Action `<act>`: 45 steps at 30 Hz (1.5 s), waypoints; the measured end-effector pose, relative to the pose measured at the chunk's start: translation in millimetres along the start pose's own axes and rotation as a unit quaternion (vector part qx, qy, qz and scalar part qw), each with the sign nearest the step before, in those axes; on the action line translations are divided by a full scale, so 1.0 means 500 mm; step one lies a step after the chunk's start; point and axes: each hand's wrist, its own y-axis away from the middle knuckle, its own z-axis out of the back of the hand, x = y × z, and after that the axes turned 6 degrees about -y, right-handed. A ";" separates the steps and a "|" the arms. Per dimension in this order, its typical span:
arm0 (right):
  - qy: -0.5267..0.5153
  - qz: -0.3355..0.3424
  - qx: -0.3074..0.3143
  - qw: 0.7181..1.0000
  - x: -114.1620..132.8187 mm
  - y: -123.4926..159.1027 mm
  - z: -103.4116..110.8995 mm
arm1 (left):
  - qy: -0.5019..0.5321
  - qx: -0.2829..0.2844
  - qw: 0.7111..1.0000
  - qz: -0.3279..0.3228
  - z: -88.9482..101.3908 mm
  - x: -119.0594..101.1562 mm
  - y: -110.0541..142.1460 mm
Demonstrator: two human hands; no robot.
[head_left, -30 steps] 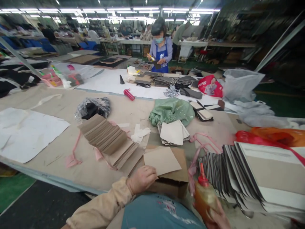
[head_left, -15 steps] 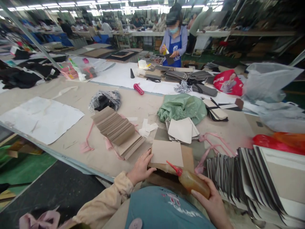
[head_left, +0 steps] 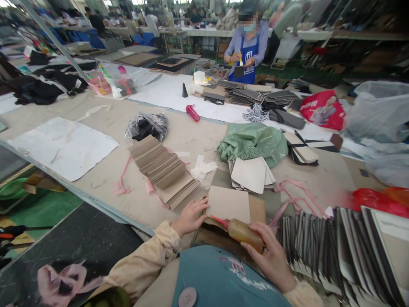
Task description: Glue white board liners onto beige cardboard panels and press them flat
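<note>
Bottle: in the right hand, lying nearly flat, its red nozzle (head_left: pixel 220 221) toward the left hand; whether the tip touches the card is unclear.
Right hand (head_left: pixel 271 256): wrapped around the rear of the bottle (head_left: pixel 244 233), thumb on the near side.
Card (head_left: pixel 228 202): directly ahead of the bottle, its left edge at the left hand's fingertips.
Left hand (head_left: pixel 190 217): fingers extended, thumb spread away from them, fingertips at the card's edge; any pinch on it cannot be told.
Box (head_left: pixel 257 209): under the card, between the hands.
Stack (head_left: pixel 162 172): brown pieces fanned out, just beyond the left hand and to its left.
Scraps (head_left: pixel 202 168): white, beyond the left hand, near the stack.
White cards (head_left: pixel 249 175): piled beyond the card, ahead of the right hand.
Green bag (head_left: pixel 254 143): farther out, just behind the white cards.
Panels (head_left: pixel 319 238): a leaning row, right of the right hand.
Co-worker (head_left: pixel 246 47): well beyond both hands, in a blue apron.
</note>
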 end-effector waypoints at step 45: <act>0.099 0.034 -0.054 0.993 -0.022 -0.170 -0.021 | 0.089 0.013 0.996 0.007 -0.002 0.000 -0.002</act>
